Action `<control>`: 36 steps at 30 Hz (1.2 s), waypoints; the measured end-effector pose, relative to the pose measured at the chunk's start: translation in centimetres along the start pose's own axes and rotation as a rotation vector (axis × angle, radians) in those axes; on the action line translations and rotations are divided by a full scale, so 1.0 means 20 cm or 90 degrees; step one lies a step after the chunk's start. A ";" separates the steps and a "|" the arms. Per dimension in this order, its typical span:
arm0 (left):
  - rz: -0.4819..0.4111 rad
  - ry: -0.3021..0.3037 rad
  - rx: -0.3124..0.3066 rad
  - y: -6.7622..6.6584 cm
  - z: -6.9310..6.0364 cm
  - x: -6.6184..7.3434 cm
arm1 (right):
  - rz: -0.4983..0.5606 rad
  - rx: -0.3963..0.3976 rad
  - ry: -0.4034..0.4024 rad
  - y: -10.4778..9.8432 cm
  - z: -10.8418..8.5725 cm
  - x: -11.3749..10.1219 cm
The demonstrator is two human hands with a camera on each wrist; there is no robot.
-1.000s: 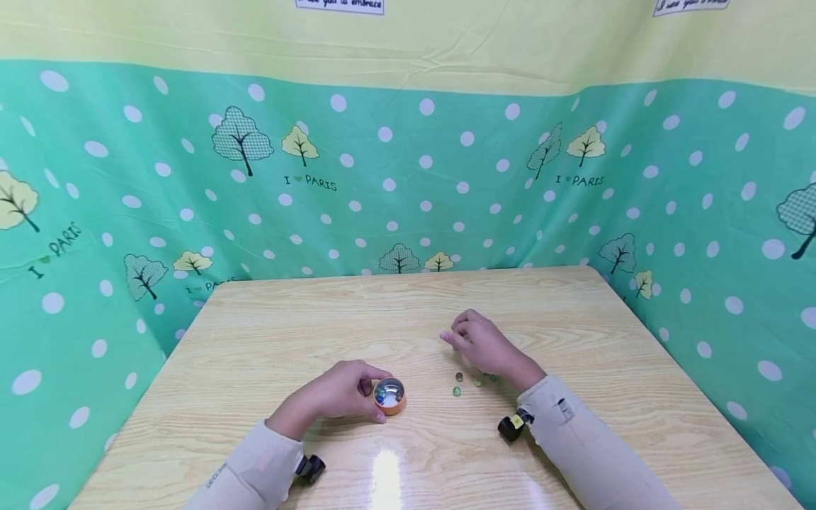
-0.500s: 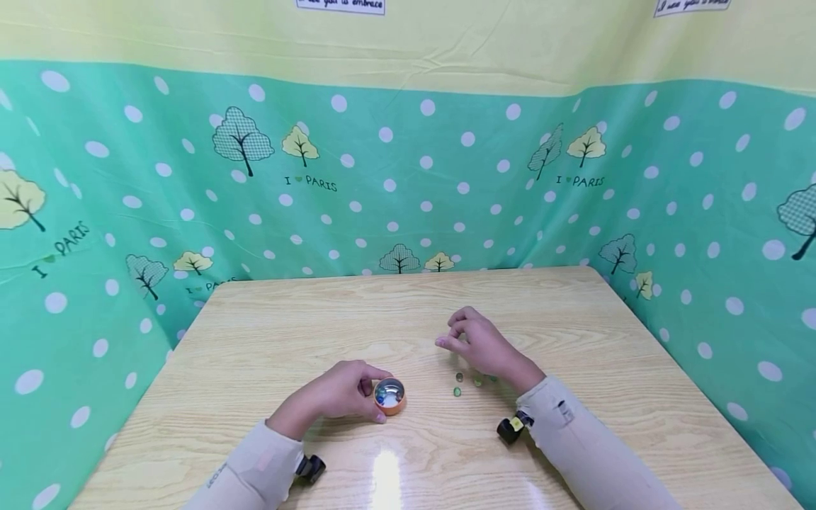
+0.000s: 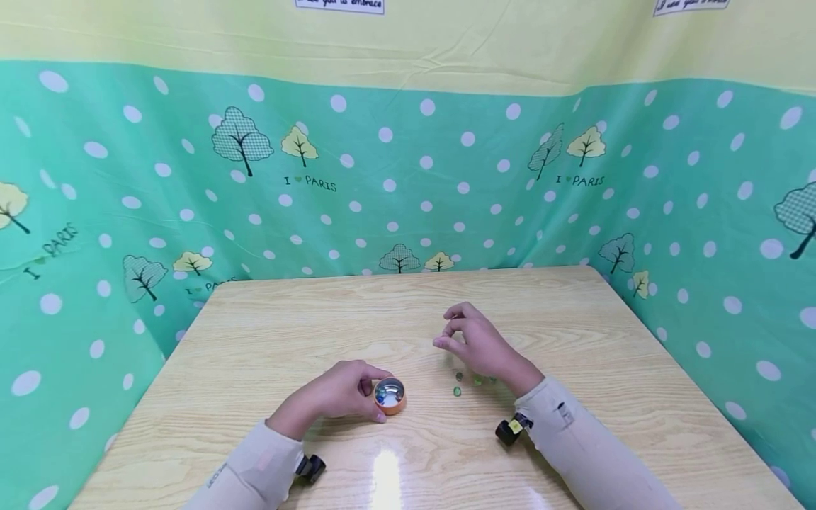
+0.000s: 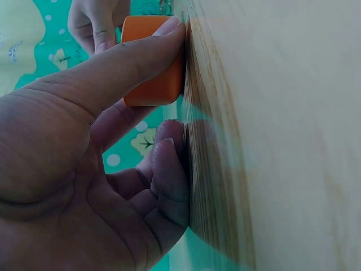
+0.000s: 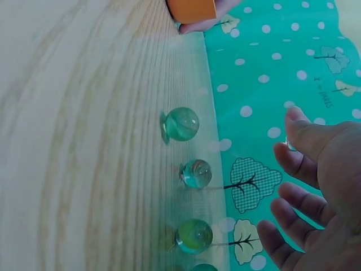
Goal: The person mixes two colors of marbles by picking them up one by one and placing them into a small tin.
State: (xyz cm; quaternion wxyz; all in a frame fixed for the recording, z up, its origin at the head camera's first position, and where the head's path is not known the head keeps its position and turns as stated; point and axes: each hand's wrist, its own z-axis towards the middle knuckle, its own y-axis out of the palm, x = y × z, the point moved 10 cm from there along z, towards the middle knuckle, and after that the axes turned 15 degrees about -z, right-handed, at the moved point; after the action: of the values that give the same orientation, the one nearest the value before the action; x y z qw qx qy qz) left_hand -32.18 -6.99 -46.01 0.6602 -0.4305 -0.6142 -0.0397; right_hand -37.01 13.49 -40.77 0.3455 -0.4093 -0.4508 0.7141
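Note:
My left hand grips a small round orange cup between thumb and forefinger, and the cup stands upright on the table. Its inside is shiny, with a few small coloured marbles at the bottom. In the left wrist view, the thumb lies along the orange wall and the other fingers are curled near the tabletop. My right hand is raised above the table, pinching a small clear marble, mostly hidden, between thumb and forefinger. Below it lie several greenish glass marbles, among them a green marble and a clearer marble.
The wooden table has a glossy light reflection near its front. A green dotted curtain hangs behind it and along both sides. Black wrist cameras are strapped to the left sleeve and the right sleeve.
My right hand has moved slightly up and left, away from the loose marbles. The left hand and the cup have stayed in place.

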 end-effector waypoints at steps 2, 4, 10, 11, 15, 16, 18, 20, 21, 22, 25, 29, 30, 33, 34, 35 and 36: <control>0.000 0.002 0.001 0.00 0.00 0.00 | 0.000 0.005 -0.012 -0.01 0.00 -0.01; -0.001 0.002 0.000 0.00 0.00 0.00 | 0.000 0.009 -0.020 -0.01 0.00 -0.02; -0.006 -0.004 0.001 0.00 0.00 -0.01 | -0.005 0.018 -0.030 -0.02 0.00 -0.05; -0.008 -0.007 0.002 0.00 0.00 -0.02 | -0.004 0.018 -0.031 -0.02 -0.01 -0.05; -0.016 -0.020 0.004 0.00 -0.01 -0.03 | -0.007 0.021 -0.043 -0.01 -0.01 -0.08; -0.016 -0.021 0.005 0.00 -0.01 -0.03 | -0.010 0.023 -0.046 -0.01 -0.01 -0.08; -0.016 -0.019 0.006 0.00 -0.01 -0.03 | -0.014 0.026 -0.051 -0.01 -0.01 -0.09; -0.014 -0.016 0.006 0.00 -0.01 -0.03 | -0.017 0.030 -0.054 -0.01 -0.01 -0.10; -0.015 -0.015 0.006 0.00 -0.01 -0.03 | -0.018 0.031 -0.054 -0.01 -0.01 -0.11; -0.015 -0.014 0.006 0.00 -0.01 -0.03 | -0.018 0.033 -0.055 -0.01 -0.01 -0.11; -0.015 -0.010 0.005 0.00 -0.01 -0.03 | -0.017 0.039 -0.060 -0.02 -0.01 -0.13; -0.009 -0.006 0.004 0.00 -0.02 -0.03 | -0.014 0.047 -0.075 -0.02 -0.01 -0.16; -0.006 -0.006 0.004 0.00 -0.02 -0.03 | -0.014 0.048 -0.079 -0.02 -0.02 -0.17; 0.000 0.002 0.004 0.00 -0.01 -0.03 | -0.013 0.050 -0.081 -0.03 -0.03 -0.17; -0.002 0.002 0.003 0.01 -0.01 -0.03 | -0.014 0.054 -0.082 -0.03 -0.03 -0.18; -0.003 0.002 0.002 0.01 -0.01 -0.02 | -0.014 0.057 -0.081 -0.04 -0.03 -0.18; -0.004 0.003 0.003 0.01 -0.01 -0.02 | -0.015 0.061 -0.080 -0.04 -0.04 -0.18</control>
State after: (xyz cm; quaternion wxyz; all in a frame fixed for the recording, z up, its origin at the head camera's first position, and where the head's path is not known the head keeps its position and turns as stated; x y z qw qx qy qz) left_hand -32.09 -7.14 -46.52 0.6624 -0.4270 -0.6141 -0.0416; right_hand -34.68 11.03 -39.21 0.3437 -0.3416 -0.4418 0.7549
